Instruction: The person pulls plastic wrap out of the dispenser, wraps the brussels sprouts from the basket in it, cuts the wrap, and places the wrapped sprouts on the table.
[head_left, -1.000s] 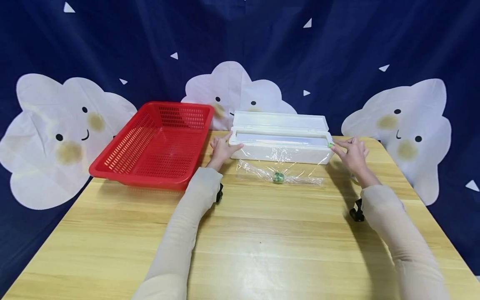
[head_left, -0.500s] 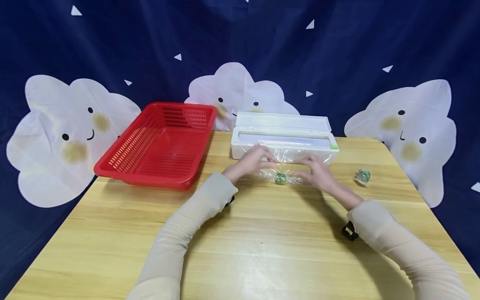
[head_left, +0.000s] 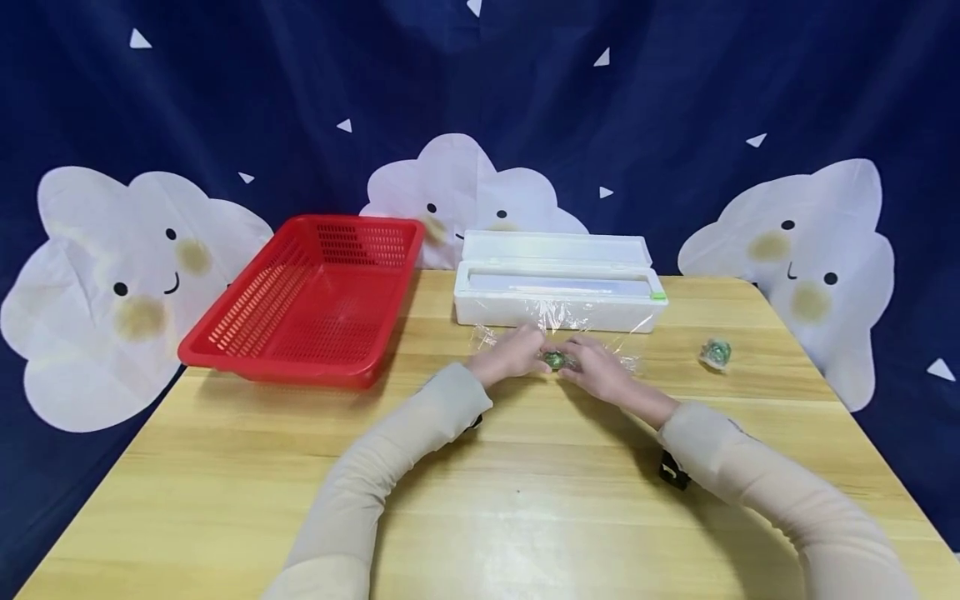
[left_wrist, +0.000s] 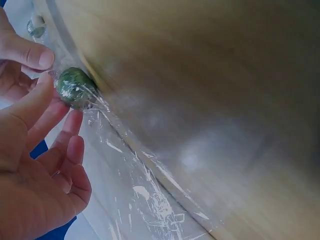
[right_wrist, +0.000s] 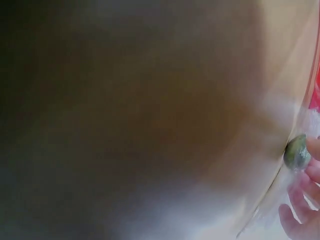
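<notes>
A small round green fruit-like ball (head_left: 554, 360) lies under clear plastic wrap (left_wrist: 160, 200) on the table. The film stretches from the front of a long white cling film box (head_left: 555, 312) whose lid stands up. At the ball's left side, my left hand (head_left: 516, 353) has its thumb and fingers curved against it through the film. My right hand (head_left: 600, 368) holds the ball from the other side. In the left wrist view the ball (left_wrist: 75, 87) sits between the fingertips of both hands. The right wrist view catches the ball (right_wrist: 297, 154) and some fingers at its right edge.
A red plastic basket (head_left: 300, 375) stands at the left of the wooden table (head_left: 517, 500). To the right lies a second green ball (head_left: 716, 354), wrapped in film. A green tab (head_left: 658, 296) marks the box's right end. A dark blue cloud-patterned curtain hangs behind.
Both hands have left the ends of the box, come inward and down, and closed in on the green ball under the film. The second wrapped ball, largely hidden before, is now visible.
</notes>
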